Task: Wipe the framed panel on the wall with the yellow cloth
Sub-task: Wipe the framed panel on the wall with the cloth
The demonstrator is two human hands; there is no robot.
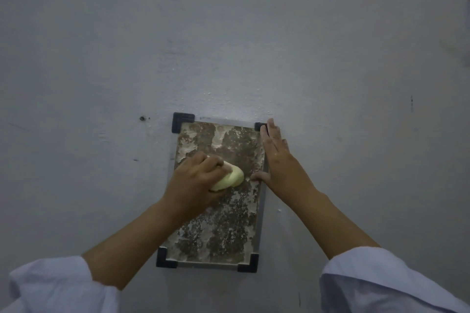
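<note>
A framed panel (223, 231) hangs on the grey wall, its mottled brown and whitish face edged by a pale frame with black corner pieces. My left hand (195, 180) is closed around a bunched yellow cloth (230, 178) and presses it against the panel's upper middle. My right hand (276, 157) lies flat with fingers stretched along the panel's right frame edge; its fingertips reach the top right corner and its thumb rests on the panel face.
The grey wall (254, 33) fills the view around the panel. A small dark screw or hole (142, 118) sits to the left of the panel's top corner. Pale sleeves cover both forearms at the bottom of the view.
</note>
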